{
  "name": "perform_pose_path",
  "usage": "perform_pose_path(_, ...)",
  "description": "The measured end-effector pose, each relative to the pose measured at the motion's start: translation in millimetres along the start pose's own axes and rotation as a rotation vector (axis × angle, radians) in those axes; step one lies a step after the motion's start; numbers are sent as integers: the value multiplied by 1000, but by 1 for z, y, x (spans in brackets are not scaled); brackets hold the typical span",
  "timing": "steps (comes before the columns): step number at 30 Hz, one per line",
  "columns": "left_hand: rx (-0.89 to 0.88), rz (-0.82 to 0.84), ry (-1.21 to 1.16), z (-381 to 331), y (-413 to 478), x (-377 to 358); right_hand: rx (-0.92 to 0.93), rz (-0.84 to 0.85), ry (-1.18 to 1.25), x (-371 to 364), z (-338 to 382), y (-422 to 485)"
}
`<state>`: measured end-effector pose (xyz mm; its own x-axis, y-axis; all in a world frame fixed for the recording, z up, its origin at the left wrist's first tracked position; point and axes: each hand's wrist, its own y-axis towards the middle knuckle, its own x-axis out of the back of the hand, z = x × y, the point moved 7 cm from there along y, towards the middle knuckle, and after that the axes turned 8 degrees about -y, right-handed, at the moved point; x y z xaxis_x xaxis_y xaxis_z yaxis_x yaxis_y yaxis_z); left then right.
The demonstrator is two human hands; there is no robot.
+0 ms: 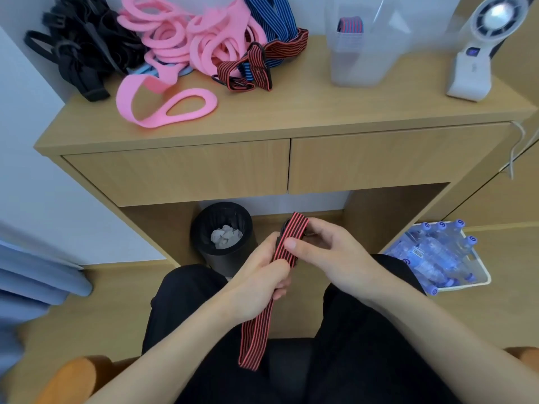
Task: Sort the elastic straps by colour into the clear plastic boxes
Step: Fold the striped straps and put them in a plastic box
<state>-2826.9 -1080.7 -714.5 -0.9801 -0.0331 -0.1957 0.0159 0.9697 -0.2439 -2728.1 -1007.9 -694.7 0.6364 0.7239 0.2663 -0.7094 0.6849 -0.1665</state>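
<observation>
— Two hands, one strap. See it? The red-and-black striped strap [264,322] sits low in front of the table [291,112], over the person's lap, doubled into a flat band with fine stripes running along its length.

— Who has it where?

— The left hand [256,284] is closed in a fist around its middle; the loose folded end hangs down below that fist. The right hand [326,252] has its grip pinched on the upper end, thumb pressed flat on the striped face, fingers curled behind. Something dark, maybe a buckle, peeks out at that top end; I can't tell for sure.

— Any writing?

— The bottle caps in the white bin [478,275], on the floor right of the table, carry a mark like a 6 or 9. A bottle label is too blurred to read.

— And the boxes?

— One clear plastic box [358,62] stands on the table's right part, with a single red-and-blue striped strap [350,24] rolled up inside. Just right of it stands a small white fan [478,53].

— The rest?

— On the table's left end lies a black pile [78,45], then pink loops [175,45], then blue-striped straps [274,18] and red-striped straps [250,71] tangled together. Under the table, a black wastebasket [224,237] holds crumpled paper.
</observation>
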Motion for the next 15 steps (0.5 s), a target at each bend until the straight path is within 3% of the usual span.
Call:
perform_pose_path(10, 75, 44, -150, 1, 2, -9, -1, -34, 423, 13, -8, 2)
perform_pose_path(15, 128, -8, -145, 8, 3, -3, 215, -220, 88, 24, 13, -3)
